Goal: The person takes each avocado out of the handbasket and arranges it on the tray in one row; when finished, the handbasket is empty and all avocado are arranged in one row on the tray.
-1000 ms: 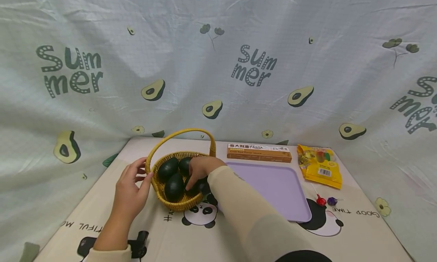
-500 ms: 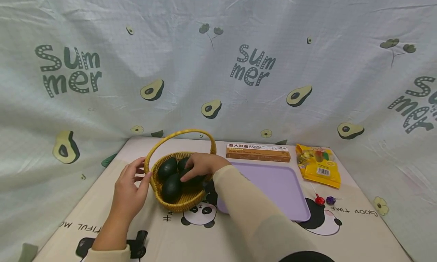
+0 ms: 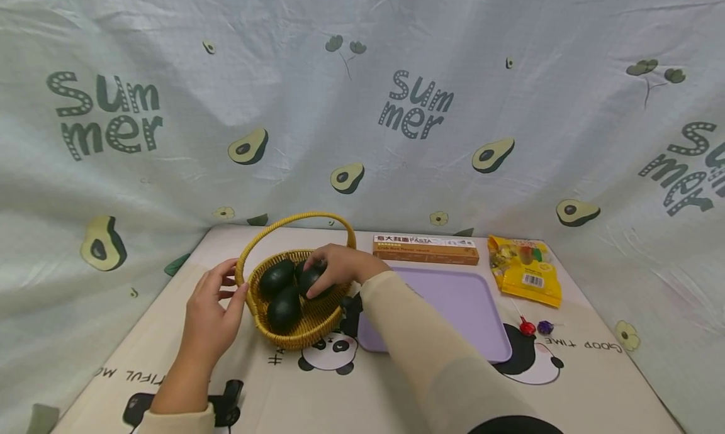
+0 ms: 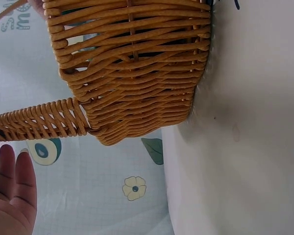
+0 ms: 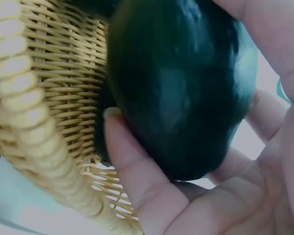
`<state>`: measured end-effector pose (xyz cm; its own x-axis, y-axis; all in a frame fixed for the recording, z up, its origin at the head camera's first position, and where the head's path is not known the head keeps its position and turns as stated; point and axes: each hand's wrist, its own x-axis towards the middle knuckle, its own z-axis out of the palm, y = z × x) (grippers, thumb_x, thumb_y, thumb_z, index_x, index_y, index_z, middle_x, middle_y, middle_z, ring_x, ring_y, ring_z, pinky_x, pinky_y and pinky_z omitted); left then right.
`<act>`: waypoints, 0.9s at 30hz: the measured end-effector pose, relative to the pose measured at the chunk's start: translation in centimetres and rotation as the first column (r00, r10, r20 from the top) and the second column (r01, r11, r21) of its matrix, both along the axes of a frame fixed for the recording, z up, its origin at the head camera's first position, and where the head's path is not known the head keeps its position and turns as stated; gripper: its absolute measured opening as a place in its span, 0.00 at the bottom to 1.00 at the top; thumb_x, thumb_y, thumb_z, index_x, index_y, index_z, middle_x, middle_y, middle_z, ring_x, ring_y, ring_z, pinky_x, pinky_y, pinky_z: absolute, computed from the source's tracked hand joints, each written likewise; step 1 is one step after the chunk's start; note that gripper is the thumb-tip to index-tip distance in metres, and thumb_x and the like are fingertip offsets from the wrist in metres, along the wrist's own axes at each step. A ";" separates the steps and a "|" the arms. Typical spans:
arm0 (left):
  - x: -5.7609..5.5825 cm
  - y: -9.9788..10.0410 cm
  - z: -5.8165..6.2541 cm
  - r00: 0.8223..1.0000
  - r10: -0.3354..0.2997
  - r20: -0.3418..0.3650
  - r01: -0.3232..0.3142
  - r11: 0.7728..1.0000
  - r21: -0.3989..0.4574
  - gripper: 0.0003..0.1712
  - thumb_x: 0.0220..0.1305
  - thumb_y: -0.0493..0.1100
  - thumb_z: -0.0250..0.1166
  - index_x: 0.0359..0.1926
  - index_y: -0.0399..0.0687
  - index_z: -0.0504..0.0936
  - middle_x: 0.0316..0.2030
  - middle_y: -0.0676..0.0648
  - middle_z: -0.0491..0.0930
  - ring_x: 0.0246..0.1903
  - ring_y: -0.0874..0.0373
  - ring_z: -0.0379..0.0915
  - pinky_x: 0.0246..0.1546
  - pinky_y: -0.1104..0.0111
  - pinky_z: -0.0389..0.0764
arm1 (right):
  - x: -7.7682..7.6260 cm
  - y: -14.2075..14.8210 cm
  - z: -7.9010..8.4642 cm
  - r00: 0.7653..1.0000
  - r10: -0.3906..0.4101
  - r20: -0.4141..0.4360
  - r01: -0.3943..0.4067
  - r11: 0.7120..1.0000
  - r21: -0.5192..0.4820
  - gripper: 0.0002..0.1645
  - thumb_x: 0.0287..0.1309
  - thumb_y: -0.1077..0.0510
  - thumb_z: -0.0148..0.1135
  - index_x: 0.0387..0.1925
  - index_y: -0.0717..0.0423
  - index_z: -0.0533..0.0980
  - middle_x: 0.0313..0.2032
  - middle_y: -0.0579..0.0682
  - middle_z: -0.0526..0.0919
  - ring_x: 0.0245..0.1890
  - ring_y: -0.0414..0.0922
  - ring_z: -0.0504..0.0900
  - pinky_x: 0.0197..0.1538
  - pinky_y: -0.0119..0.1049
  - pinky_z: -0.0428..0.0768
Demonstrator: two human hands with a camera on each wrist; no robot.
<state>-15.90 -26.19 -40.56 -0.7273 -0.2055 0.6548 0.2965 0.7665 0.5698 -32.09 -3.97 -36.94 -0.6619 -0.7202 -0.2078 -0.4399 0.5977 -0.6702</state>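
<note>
A yellow wicker basket with a tall arched handle stands left of the table's middle. My left hand holds it at the foot of the handle, thumb in front and fingertips behind. In the left wrist view, two fingers extend beside the handle. Inside the basket, my right hand grips a dark green avocado between thumb and fingers, above the basket floor. Other avocados lie around it, one at the left and one in front; another is partly hidden behind the held one.
A lilac tray lies right of the basket, partly under my right sleeve. Behind it is a pasta box. A yellow snack bag, a red lollipop and a purple one lie at the right. A printed curtain hangs behind.
My right hand has taken hold of an avocado at the basket's right side and raised it a little, turning it. The left hand keeps its place at the handle.
</note>
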 end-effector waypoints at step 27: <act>-0.6 -0.5 -0.3 0.994 -0.094 0.064 0.085 0.988 0.125 0.27 0.67 0.28 0.66 0.65 0.36 0.72 0.50 0.41 0.76 0.50 0.80 0.68 0.51 0.92 0.71 | 0.4 2.8 0.4 0.995 -0.094 0.044 0.101 0.976 -0.191 0.47 0.52 0.46 0.79 0.68 0.32 0.62 0.65 0.49 0.70 0.56 0.47 0.78 0.59 0.46 0.81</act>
<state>-16.50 -26.67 -40.83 -0.7894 -0.2128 0.5758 0.3171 0.6618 0.6793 -31.73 -1.13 -36.56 -0.7256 -0.6815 -0.0956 -0.3603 0.4946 -0.7909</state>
